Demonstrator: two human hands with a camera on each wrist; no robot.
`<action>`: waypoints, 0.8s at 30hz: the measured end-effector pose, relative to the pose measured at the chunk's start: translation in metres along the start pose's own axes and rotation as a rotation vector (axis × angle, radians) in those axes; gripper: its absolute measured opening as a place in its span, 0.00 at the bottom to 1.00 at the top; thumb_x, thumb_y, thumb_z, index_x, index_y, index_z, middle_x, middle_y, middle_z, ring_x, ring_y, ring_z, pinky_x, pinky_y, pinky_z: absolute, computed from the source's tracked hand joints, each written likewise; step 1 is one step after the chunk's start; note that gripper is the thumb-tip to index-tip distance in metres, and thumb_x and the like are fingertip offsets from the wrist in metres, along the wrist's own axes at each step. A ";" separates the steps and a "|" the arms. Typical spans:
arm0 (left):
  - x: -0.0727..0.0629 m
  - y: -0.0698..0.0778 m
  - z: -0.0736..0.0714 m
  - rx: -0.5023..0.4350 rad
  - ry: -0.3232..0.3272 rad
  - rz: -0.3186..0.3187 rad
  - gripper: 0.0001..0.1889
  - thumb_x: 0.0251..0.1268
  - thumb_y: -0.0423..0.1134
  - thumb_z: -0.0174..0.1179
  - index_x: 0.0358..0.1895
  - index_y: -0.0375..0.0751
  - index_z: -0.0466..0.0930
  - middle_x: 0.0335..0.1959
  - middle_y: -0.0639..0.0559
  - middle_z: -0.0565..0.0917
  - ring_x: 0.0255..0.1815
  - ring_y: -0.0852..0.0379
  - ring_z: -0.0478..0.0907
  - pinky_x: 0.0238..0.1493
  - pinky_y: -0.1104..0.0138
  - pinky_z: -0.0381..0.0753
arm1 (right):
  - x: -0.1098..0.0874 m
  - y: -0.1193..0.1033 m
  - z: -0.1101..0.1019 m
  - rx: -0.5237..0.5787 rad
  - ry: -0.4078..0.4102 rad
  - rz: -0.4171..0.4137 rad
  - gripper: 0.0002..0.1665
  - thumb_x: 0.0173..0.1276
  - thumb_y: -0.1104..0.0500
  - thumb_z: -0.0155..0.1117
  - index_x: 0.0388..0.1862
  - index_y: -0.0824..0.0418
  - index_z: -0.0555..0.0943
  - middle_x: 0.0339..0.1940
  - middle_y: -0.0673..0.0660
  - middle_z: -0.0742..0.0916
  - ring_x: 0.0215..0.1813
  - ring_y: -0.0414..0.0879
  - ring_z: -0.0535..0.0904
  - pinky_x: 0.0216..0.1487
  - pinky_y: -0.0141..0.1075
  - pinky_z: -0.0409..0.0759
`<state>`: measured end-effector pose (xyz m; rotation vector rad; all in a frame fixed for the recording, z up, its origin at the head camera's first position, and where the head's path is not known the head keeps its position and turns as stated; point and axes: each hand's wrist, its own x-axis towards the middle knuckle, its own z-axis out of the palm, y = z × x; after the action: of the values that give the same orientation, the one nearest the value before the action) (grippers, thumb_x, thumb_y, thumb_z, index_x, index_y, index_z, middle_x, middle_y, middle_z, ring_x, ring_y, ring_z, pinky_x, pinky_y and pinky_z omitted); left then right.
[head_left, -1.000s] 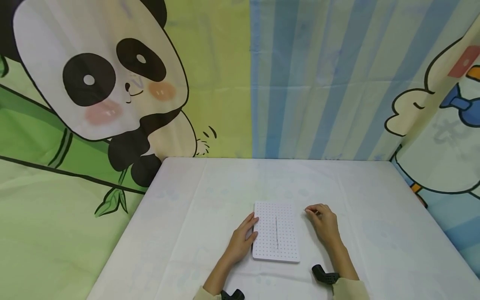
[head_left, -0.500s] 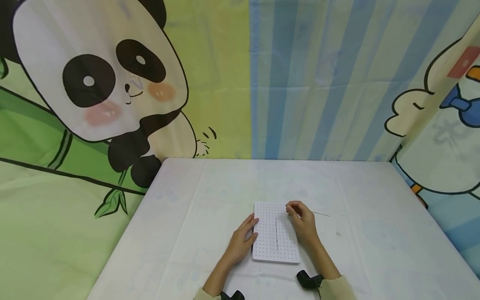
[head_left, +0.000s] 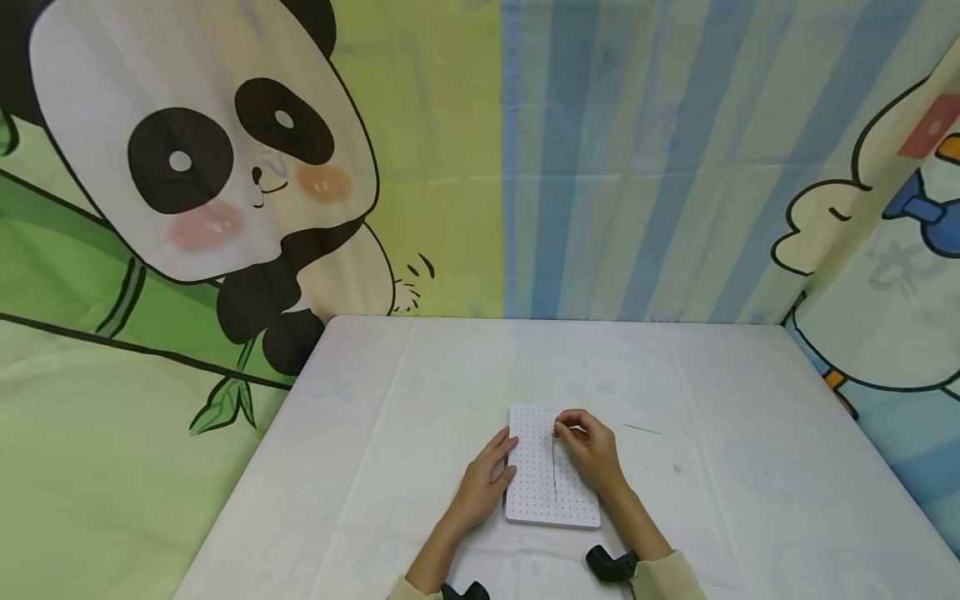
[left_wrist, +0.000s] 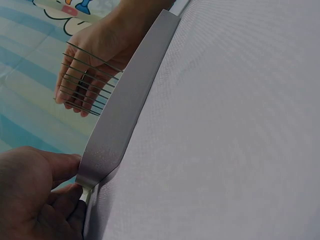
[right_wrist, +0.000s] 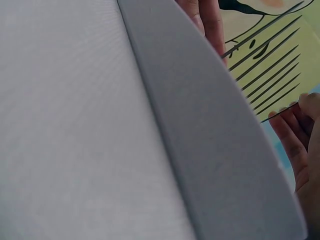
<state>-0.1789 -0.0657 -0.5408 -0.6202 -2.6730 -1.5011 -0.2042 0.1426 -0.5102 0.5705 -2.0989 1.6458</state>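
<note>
A white pegboard [head_left: 525,492] with a grid of small holes lies on the table. A row of thin metal needles [left_wrist: 87,79] stands upright in it, side by side, and appears as a dark line in the head view. My right hand [head_left: 594,454] is over the far end of that row. Thumb and finger pinch a needle [right_wrist: 281,112] there, its lower end at the board. At the board's left side, my left hand [head_left: 474,487] rests with spread fingers, fingertips on the edge.
One loose needle [head_left: 642,429] lies on the white tabletop [head_left: 420,392], right of the board. Black wrist mounts [head_left: 611,567] sit on both forearms. Behind the table hangs a printed curtain [head_left: 420,167] with a panda.
My right hand has moved left from beside the board to the far end of the needle row, uncovering the loose needle on the table. The left hand and the board have stayed put.
</note>
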 end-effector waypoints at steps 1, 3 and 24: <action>0.000 -0.001 0.000 0.005 0.001 -0.002 0.24 0.65 0.33 0.54 0.64 0.39 0.67 0.70 0.46 0.60 0.69 0.47 0.55 0.67 0.53 0.55 | 0.000 0.000 0.000 -0.001 0.000 0.001 0.04 0.60 0.75 0.59 0.35 0.74 0.76 0.31 0.65 0.82 0.33 0.57 0.81 0.37 0.31 0.82; 0.000 -0.001 0.000 0.007 -0.001 -0.005 0.24 0.65 0.33 0.53 0.65 0.40 0.67 0.70 0.47 0.60 0.69 0.47 0.56 0.67 0.53 0.55 | 0.000 0.000 0.001 -0.005 0.001 -0.004 0.04 0.60 0.75 0.60 0.35 0.74 0.77 0.32 0.64 0.83 0.34 0.56 0.81 0.37 0.30 0.82; -0.001 -0.002 0.001 0.016 -0.003 0.001 0.24 0.66 0.34 0.54 0.65 0.41 0.66 0.70 0.47 0.59 0.69 0.48 0.55 0.67 0.53 0.56 | -0.003 0.000 0.000 -0.088 -0.053 -0.131 0.08 0.52 0.79 0.64 0.31 0.73 0.78 0.30 0.63 0.83 0.34 0.56 0.81 0.35 0.35 0.84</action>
<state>-0.1791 -0.0664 -0.5429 -0.6236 -2.6837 -1.4778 -0.2015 0.1429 -0.5119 0.7142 -2.1114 1.4746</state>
